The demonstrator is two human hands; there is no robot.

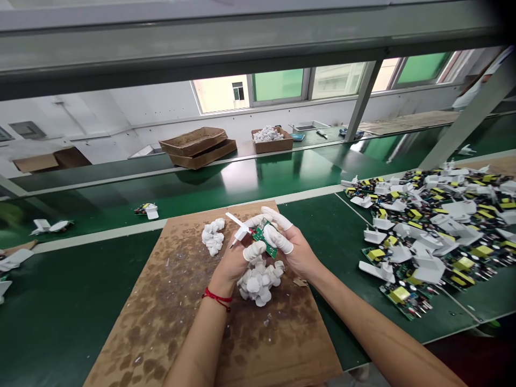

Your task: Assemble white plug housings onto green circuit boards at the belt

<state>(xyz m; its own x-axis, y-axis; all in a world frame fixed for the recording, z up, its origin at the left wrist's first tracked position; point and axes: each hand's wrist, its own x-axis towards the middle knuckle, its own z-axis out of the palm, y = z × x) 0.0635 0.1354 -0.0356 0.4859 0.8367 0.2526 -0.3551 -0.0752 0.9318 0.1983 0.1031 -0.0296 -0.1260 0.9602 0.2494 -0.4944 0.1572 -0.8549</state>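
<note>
My left hand [238,257] and my right hand [291,243], both with white finger cots, are closed around a small green circuit board [271,249]. A white plug piece with metal pins [242,232] juts out at the left of the board, past my left fingers; red wire shows between the two. Part of the board is hidden under my fingers. Just below my hands lies a pile of thin white round pieces [260,285] on a stained cardboard sheet [161,312]. A smaller clump of white pieces [213,236] lies to the left.
Many circuit boards with white plug pieces [431,226] crowd the green bench at right. A green conveyor belt [193,189] beyond carries a board with a white piece [150,210]. A cardboard box of white parts [272,145] and stacked cardboard trays [197,156] stand behind it.
</note>
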